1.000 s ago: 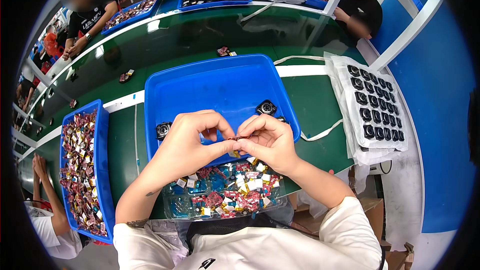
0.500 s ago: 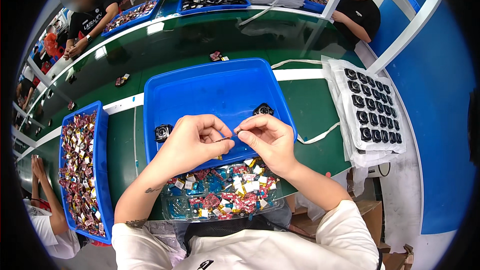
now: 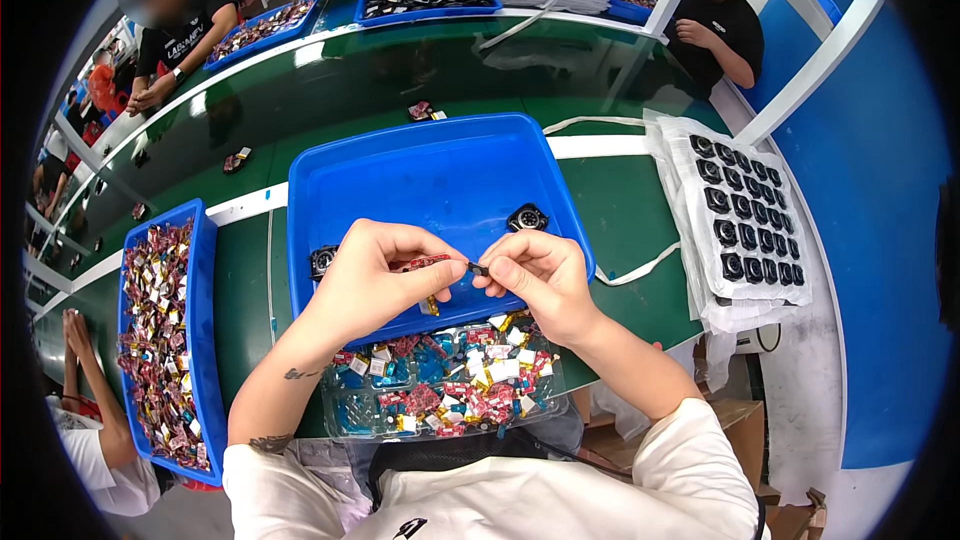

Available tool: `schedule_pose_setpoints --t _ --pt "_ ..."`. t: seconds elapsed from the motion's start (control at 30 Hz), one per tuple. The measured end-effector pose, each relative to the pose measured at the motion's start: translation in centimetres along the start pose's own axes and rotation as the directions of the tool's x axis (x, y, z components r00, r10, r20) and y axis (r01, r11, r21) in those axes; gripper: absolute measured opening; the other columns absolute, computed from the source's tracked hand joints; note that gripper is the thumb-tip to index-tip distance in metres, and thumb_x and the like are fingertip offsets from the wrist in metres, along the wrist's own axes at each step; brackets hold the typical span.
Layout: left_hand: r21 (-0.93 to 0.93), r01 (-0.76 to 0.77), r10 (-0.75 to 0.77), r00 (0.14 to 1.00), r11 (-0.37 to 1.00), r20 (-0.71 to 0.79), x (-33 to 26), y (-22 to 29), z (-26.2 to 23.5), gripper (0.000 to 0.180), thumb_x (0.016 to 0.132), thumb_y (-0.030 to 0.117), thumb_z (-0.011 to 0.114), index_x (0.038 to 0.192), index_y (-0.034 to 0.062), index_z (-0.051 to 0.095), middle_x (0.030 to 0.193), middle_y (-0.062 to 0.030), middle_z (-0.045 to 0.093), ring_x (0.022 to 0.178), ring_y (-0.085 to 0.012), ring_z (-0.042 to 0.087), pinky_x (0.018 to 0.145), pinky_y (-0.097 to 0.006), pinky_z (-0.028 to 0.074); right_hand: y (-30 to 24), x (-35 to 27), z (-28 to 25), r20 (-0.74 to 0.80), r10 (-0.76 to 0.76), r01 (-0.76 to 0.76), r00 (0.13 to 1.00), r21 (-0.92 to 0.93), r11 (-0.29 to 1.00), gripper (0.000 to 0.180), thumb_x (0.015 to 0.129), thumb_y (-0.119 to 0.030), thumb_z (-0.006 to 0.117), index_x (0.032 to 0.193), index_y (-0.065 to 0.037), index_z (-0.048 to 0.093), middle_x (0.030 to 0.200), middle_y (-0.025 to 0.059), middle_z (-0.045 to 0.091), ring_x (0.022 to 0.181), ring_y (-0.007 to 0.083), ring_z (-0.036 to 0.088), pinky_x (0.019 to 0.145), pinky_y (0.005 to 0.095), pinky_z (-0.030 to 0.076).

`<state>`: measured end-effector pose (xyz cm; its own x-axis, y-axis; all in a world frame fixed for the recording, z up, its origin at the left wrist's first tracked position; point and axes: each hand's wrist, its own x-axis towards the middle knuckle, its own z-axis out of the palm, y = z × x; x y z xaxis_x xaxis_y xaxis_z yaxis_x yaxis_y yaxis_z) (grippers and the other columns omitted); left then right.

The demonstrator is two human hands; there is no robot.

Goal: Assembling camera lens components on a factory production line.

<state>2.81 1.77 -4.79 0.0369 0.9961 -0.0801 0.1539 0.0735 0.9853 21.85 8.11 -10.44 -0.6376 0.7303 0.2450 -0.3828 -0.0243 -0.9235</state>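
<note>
Over the near part of a blue tray (image 3: pixel 430 175), my two hands meet with closed fingertips. My left hand (image 3: pixel 375 275) pinches a red circuit board (image 3: pixel 428 262), and a yellow piece (image 3: pixel 430 307) shows below its fingers. My right hand (image 3: pixel 545 285) grips a small black part (image 3: pixel 478 268) at the board's end; whether the two are joined I cannot tell. Inside the tray, a round black watch-like case (image 3: pixel 527 218) lies beyond my right hand. Another black case (image 3: pixel 323 262) is at the left wall, partly hidden by my left hand.
Below my hands sits a clear plastic tray (image 3: pixel 350 420) of red boards and white and yellow pieces. A long blue bin (image 3: pixel 204 340) of similar parts stands left. At right, black cases rest on a white tray (image 3: pixel 706 265). Beyond runs a green conveyor belt (image 3: pixel 560 70), with people across it.
The red board in my left hand now shows its face, and the black part has come into view between my fingertips. Pieces on the belt have shifted left. A person at far right raised a hand.
</note>
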Motion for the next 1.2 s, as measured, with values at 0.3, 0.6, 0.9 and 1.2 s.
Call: schedule_pose_setpoints --t 0.3,0.6,0.9,1.2 --pt "0.022 -0.032 0.031 0.998 0.999 0.061 0.01 -0.47 0.16 0.01 0.081 0.006 0.068 0.085 -0.0033 0.069 0.071 -0.0058 0.066 0.061 -0.0073 0.06 0.054 -0.019 0.047 0.05 0.11 0.18 0.036 -0.01 0.013 0.999 -0.083 0.996 0.013 0.09 -0.011 0.06 0.09 0.002 0.061 0.085 0.0087 0.064 0.074 0.0115 0.062 0.065 0.0233 0.05" --pt "0.11 -0.045 0.045 0.999 0.993 -0.005 -0.31 -0.22 0.08 0.012 0.081 0.009 0.067 0.08 -0.0034 0.068 0.063 -0.0028 0.062 0.057 -0.0046 0.055 0.051 -0.021 0.045 0.15 -0.01 0.34 -0.053 0.016 -0.017 0.998 -0.017 1.0 0.013 0.089 -0.01 0.06 0.091 0.003 0.062 0.088 0.0103 0.063 0.073 0.0128 0.061 0.063 0.0241 0.049" --pt "0.06 -0.094 0.095 0.995 0.994 -0.015 -0.34 -0.27 0.67 0.013 0.081 0.01 0.068 0.08 -0.0037 0.068 0.063 -0.0028 0.062 0.058 -0.0044 0.055 0.051 -0.021 0.044 0.39 -0.1 -0.17 0.001 -0.226 0.213 0.974 -0.348 0.913 0.006 0.085 -0.002 0.064 0.089 0.003 0.065 0.084 0.0078 0.066 0.079 0.01 0.061 0.065 0.0224 0.048" --pt "0.035 -0.092 0.094 0.995 0.995 -0.036 -0.07 -0.34 0.35 0.012 0.082 0.011 0.068 0.082 -0.0009 0.07 0.064 0.0033 0.058 0.06 -0.0008 0.046 0.053 -0.018 0.037 -0.37 -0.03 0.04 -0.087 -0.029 0.014 0.996 -0.167 0.986 0.015 0.089 -0.011 0.059 0.089 0.004 0.063 0.086 0.0109 0.064 0.076 0.0154 0.064 0.064 0.0244 0.05"
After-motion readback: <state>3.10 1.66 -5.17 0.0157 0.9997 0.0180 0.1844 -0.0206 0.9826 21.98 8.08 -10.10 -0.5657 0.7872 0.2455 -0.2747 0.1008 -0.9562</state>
